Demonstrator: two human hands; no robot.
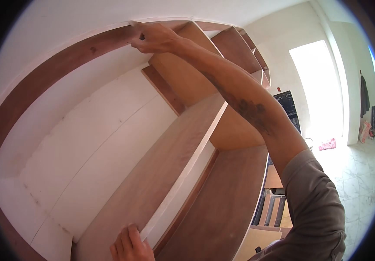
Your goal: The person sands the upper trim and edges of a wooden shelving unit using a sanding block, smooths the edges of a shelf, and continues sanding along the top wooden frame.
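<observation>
High up, my right hand (156, 36) is closed in a pinch against the brown top rail (89, 48) of a wooden shelf unit, just under the white ceiling. A small pale tip and a dark spot show at its fingers, but what it holds is too small to make out. At the bottom, my left hand (132, 245) has its fingers bent over the pale front edge of a brown shelf board (161, 148), gripping it. The thumb is hidden below the board.
A lower shelf board (209, 204) and upright wooden dividers (189, 56) surround my arms. Behind the shelves is a white back panel (105, 135). Slatted wooden pieces (275, 209) lie below. To the right are a bright doorway (318, 87), a tiled floor (357, 182) and hanging dark clothing (363, 96).
</observation>
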